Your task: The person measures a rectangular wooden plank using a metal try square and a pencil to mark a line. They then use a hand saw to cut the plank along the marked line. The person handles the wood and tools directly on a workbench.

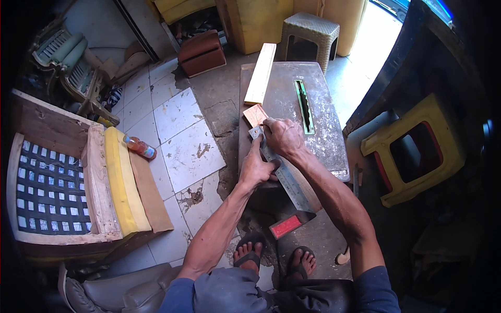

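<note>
Ruler [288, 182]: metal, long and flat, laid slantwise along the board, upper end between both hands, lower end out past the table's near edge.
Board [308, 190]: brown wood, beneath the ruler, far end over the tabletop, near end stretching back toward the feet.
Left hand [254, 169]: clamped on the ruler and the board together, close to the ruler's upper end.
Right hand [284, 136]: just beside the left, bent over the board's far part, fingers curled in; fingertips partly hidden, so cannot tell whether clamped on something thin.
Red block [286, 226]: flat-faced, dark-edged, right by the ruler's lower end.
Table [326, 151]: grey, scuffed, under the hands.
Slot [304, 107]: long, narrow, green-edged, on the tabletop, beyond the right hand and slightly rightward.
Plank [261, 75]: pale wood, lying at the table's far left corner.
Stool [310, 23]: beige, woven-looking, just past the table's far edge.
Yellow frame [454, 141]: red along the inside, tilted, to the right of the table.
Bottle [140, 147]: on its side, reddish-brown inside, by the yellow cushion [125, 182].
Seat frame [96, 182]: wooden, crossed with dark straps, well off to the left.
Feet [249, 254]: in dark sandals, below the table's near edge.
</note>
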`<action>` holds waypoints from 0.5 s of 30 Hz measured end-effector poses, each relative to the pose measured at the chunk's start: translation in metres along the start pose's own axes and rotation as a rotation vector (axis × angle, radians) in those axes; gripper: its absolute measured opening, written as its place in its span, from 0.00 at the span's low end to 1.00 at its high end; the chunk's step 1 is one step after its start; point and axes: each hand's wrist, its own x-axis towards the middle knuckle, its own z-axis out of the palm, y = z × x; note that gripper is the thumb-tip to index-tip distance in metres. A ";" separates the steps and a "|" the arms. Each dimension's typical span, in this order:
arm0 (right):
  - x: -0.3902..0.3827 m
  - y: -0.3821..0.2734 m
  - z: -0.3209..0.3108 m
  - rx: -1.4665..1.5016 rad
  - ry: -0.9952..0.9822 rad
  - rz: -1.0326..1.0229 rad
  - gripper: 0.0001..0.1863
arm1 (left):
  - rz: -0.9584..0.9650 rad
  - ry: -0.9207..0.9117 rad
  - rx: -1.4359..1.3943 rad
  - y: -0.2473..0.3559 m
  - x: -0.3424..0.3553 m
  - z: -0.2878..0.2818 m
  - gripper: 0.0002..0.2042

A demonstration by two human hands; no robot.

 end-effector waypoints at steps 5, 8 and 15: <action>-0.004 -0.005 -0.003 -0.058 -0.047 -0.072 0.11 | 0.026 0.045 0.103 0.006 -0.004 0.004 0.48; -0.018 0.002 -0.008 -0.060 -0.077 -0.064 0.10 | 0.017 0.060 0.270 0.021 -0.010 0.003 0.49; -0.042 -0.001 -0.010 0.041 0.026 -0.085 0.09 | 0.088 0.044 0.231 -0.031 0.021 -0.005 0.49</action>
